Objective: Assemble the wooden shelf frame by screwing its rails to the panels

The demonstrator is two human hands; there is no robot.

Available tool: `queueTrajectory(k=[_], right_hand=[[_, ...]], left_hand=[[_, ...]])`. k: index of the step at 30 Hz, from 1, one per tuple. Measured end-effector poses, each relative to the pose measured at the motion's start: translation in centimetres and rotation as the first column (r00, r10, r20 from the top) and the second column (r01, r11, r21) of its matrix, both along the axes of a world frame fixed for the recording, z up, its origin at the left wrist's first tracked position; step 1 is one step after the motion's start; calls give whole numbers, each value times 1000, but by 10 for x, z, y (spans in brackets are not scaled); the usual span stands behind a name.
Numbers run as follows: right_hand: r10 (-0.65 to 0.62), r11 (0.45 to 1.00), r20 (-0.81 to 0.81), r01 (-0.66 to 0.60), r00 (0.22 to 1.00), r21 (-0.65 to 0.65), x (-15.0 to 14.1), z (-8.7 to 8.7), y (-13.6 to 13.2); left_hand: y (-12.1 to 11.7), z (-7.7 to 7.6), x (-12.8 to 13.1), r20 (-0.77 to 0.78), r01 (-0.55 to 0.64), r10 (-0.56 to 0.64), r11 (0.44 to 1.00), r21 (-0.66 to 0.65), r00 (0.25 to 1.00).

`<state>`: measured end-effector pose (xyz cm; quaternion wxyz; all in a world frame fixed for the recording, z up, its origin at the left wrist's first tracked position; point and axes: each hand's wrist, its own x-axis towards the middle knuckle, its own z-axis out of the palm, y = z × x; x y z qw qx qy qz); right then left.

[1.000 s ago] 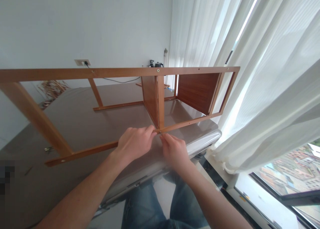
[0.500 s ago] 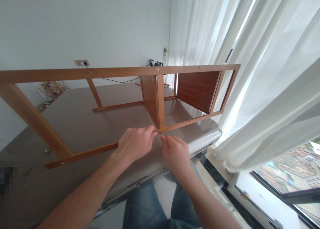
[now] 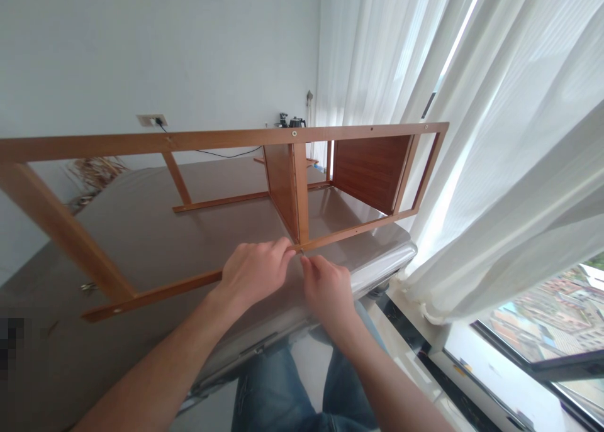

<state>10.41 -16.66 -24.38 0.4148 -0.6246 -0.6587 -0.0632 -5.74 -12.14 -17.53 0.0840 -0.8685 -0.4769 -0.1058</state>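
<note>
Brown wooden frame (image 3: 212,139) rests on bed (image 3: 226,237). Left hand (image 3: 257,268) closed around lower rail (image 3: 179,285) beside middle joint (image 3: 301,247), likely bracing it. Right hand (image 3: 328,287) pinches thin piece (image 3: 302,253) at joint, presumably for fine control; piece mostly hidden. Curtain (image 3: 495,199) off to right.

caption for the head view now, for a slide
Left hand gripping a wooden frame on a covered surface, right hand at its near rail, white curtains at right.

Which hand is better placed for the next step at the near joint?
Probably right: the right hand has its fingertips pinched at the near joint, while the left hand grips the near rail.
</note>
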Motion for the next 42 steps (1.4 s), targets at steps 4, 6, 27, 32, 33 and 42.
queueTrajectory(k=[4, 6, 27, 32, 33, 42], right_hand=[[14, 1000, -29, -14, 999, -3, -1, 0, 0], [17, 1000, -38, -17, 999, -5, -1, 0, 0], [50, 999, 42, -49, 998, -12, -4, -1, 5], [148, 977, 157, -169, 977, 131, 1, 3, 1], [167, 968, 173, -195, 971, 159, 2, 2, -1], [304, 942, -69, -289, 950, 170, 20, 6, -21]], left_hand=[[0, 0, -1, -3, 3, -3, 1000, 5, 1000], [0, 0, -2, -1, 4, -4, 1000, 5, 1000], [-2, 2, 1, 4, -22, 22, 998, -66, 1000], [-2, 2, 0, 35, -9, 12, 996, -89, 999], [-1, 1, 0, 42, -6, 10, 996, -91, 999], [-1, -11, 1, 23, 53, -50, 985, -164, 999]])
